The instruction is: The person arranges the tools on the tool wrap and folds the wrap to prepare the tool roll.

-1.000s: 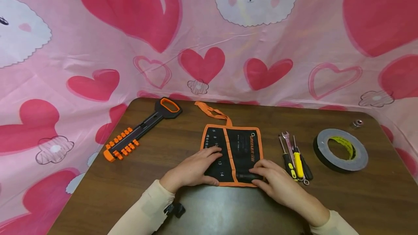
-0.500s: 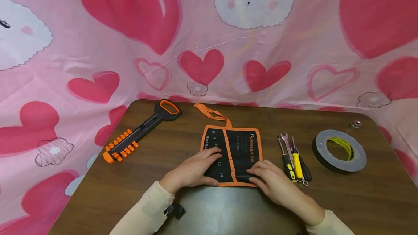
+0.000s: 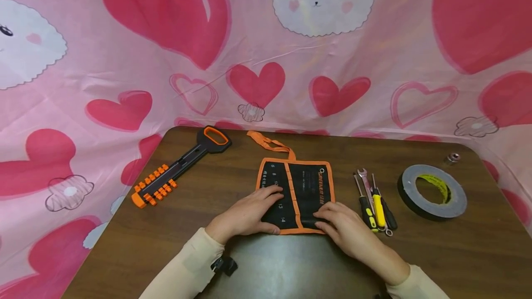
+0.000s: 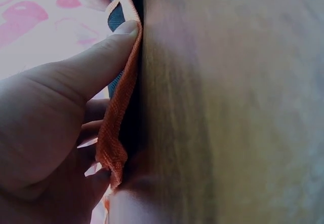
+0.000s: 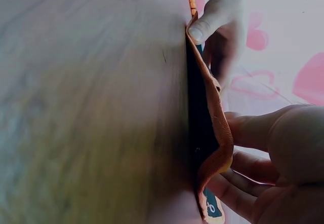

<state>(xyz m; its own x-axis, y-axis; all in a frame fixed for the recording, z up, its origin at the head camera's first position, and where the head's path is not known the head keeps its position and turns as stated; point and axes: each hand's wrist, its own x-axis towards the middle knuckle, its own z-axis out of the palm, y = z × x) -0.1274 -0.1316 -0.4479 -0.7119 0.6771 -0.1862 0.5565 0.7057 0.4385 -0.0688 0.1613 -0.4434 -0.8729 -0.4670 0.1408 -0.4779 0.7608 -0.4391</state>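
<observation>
A flat black tool pouch (image 3: 308, 193) with orange trim and printed numbers lies in the middle of the table. My left hand (image 3: 245, 211) rests on its left part, fingers spread across the numbers and thumb on the near edge. On the lower right part lies my right hand (image 3: 353, 234), its thumb and fingertips touching the fabric. The left wrist view has the left thumb (image 4: 104, 62) against the orange border (image 4: 119, 107). In the right wrist view, the pouch's edge (image 5: 220, 127) bulges up beside the right fingers (image 5: 248, 183). An orange tie strap (image 3: 270, 142) trails off the pouch's far side.
To the right lie screwdrivers (image 3: 378, 209) with a wrench (image 3: 365, 181), then a tape roll (image 3: 453, 202) and a small metal socket (image 3: 453, 158). At the left is a black rack with orange clips (image 3: 183, 165). A pink heart-patterned cloth (image 3: 291, 50) hangs behind the wooden table (image 3: 199, 193).
My right hand has shifted slightly left on the pouch, and the dark ridge in the fabric beside it shows less. The pouch's near edge has moved slightly away. My left hand stays on it.
</observation>
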